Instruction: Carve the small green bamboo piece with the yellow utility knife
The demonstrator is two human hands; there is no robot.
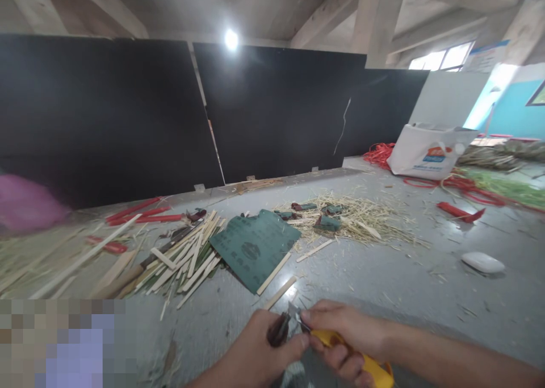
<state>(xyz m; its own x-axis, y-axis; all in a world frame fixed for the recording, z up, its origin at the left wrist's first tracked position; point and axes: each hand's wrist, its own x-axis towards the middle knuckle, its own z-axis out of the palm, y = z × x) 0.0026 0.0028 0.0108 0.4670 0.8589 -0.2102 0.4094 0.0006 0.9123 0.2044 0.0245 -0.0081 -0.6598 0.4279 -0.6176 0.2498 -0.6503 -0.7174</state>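
Note:
My right hand [347, 334] is closed around the yellow handle of a utility knife [378, 372]. Its metal blade points toward my left hand [251, 348], at the bottom middle of the head view. Between that hand's thumb and fingers is a small dark brown piece [277, 331], close to the blade; its exact kind is unclear. Just beyond my hands lies a thin wooden strip [280, 292]. Farther off, a green-backed sheet of sandpaper [253, 249] rests partly against a pile of bamboo strips [198, 257].
Shavings [374, 223] and small curled sandpaper pieces [327, 223] litter the grey table [409, 297]. To the right are a white rounded object [482, 262], a red piece [460, 212] and a white bag [426, 149]. Black panels [281, 109] stand behind. A blurred pink shape [29, 203] shows at left.

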